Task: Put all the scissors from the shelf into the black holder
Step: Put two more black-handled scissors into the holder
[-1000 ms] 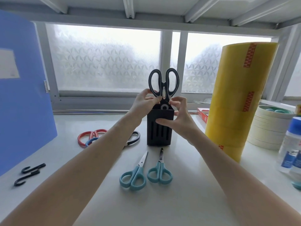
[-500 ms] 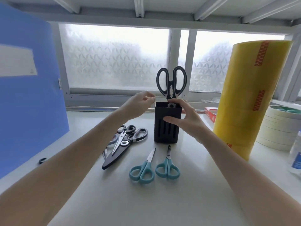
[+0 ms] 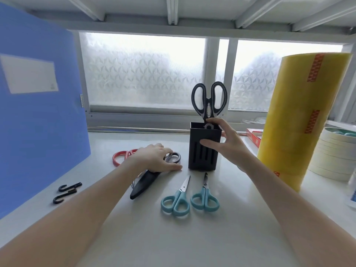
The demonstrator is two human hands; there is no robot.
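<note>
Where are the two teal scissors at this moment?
In the head view, the teal scissors lie side by side on the shelf, centre, just in front of the black holder, blades pointing toward it.

Sheathed scissors (image 3: 143,185) handles under left hand (image 3: 154,159)

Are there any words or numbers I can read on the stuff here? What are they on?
None can be read.
Blue folder: its white label is blank; the small tag on its edge is too tiny.
Yellow tape roll: the red strips are too blurred.
Bottle at the right edge: blue label, cut off and blurred.
</note>
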